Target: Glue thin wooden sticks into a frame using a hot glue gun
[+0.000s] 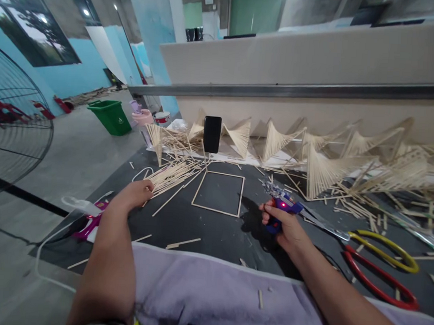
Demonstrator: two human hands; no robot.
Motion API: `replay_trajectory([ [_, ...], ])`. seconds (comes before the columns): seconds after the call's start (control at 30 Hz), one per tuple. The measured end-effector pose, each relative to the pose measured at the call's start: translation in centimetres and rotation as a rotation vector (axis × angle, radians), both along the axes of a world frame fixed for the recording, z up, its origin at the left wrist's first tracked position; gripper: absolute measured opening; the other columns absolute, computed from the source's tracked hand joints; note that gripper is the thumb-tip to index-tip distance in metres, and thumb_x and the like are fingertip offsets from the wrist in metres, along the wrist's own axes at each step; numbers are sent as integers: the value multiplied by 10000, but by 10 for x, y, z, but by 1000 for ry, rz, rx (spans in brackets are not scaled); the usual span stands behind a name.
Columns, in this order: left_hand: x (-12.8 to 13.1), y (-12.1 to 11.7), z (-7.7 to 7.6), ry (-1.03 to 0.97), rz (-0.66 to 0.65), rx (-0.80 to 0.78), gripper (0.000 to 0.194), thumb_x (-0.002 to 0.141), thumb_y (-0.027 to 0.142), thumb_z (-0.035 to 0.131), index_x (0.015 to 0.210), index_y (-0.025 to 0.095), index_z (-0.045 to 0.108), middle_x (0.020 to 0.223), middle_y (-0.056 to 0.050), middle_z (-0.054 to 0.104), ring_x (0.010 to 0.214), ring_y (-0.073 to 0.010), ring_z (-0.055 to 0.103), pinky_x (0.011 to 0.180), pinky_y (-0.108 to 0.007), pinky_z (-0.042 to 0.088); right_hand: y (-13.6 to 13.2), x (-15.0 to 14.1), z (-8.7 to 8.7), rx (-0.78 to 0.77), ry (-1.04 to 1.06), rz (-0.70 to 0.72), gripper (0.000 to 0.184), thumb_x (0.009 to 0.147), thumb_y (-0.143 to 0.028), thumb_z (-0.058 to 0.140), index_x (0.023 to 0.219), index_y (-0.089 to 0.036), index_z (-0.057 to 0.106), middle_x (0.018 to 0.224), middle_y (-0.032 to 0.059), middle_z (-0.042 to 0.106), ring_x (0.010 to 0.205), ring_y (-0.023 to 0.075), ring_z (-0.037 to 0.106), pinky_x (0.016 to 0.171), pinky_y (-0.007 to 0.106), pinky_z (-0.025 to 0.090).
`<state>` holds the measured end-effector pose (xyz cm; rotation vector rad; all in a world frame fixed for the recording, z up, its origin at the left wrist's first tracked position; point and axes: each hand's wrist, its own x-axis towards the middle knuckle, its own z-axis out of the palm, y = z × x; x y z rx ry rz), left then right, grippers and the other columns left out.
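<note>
Right fingers (267, 209) gripping glue gun (287, 204), handle (273, 228) part-hidden | left fingers (148, 186) at sticks (175, 174), grip: can't tell

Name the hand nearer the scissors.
Right. The right hand is beside the scissors; the left hand is farther off, at the loose sticks.

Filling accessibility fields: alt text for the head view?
A person's right hand holds a blue tool with a red light over a dark table; the left hand is at a pile of thin wooden sticks. Between them lies a flat stick frame. Scissors lie at right; fanned stick structures stand behind.
</note>
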<state>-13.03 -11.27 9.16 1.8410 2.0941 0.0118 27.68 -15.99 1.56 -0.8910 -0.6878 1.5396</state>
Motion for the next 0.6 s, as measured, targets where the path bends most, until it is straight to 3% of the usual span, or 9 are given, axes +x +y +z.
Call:
replay_trajectory([
  [0.23,-4,9,-14,231,35,65,187,645,244,486,798,210,588,792,-42,641,722,-169,581,597,-229,385,-1,3,0,-3,-38,-4,161,642,-197,676,762,-192,569,733,7,605,510,69,492,464,197,437],
  [0.4,-5,6,-16,291,97,55,186,647,181,475,782,198,602,858,-101,653,776,-223,596,615,-272,401,-1,3,-3,4,-61,13,151,650,-200,670,766,-192,573,739,9,602,511,68,491,468,197,434],
  [0.6,6,5,-16,321,105,98,287,684,134,434,920,182,591,975,-127,637,867,-236,590,674,-293,418,0,4,-7,-5,-87,6,166,638,-210,678,765,-202,572,740,15,603,506,82,490,460,215,430],
])
